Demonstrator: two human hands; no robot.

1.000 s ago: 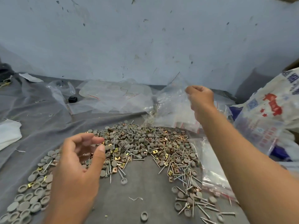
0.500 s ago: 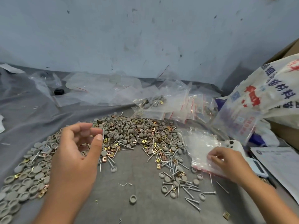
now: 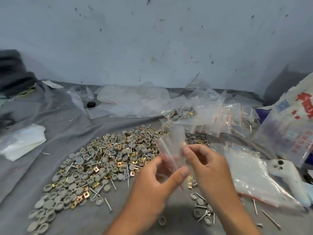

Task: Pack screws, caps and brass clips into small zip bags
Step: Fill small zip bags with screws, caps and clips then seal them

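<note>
A small zip bag [image 3: 171, 146] with a red seal line is held up between both hands above the grey cloth [image 3: 50, 116]; it is pinched by the left hand [image 3: 157, 185], thumb against its lower edge and fingers curled behind, and by the right hand [image 3: 208, 168], whose fingertips are closed on its right side; the bag looks empty, though motion blur makes this uncertain. A heap [image 3: 108, 160] of grey caps, silver screws and brass clips is spread over the cloth just left of and behind the hands; a few more caps and screws [image 3: 202, 211] are scattered near the right wrist. A stack of flat zip bags [image 3: 250, 177] is laid to the right of the hands, with a white device [image 3: 286, 172] beside it; filled zip bags [image 3: 208, 116] are piled behind the heap toward the wall [image 3: 152, 39]; loose clear plastic [image 3: 132, 99] is strewn further back, with a small black object [image 3: 91, 104] at its left. A printed sack [image 3: 291, 126] is seen at the right edge; white sheets [image 3: 22, 141] are laid on the cloth at the left.
</note>
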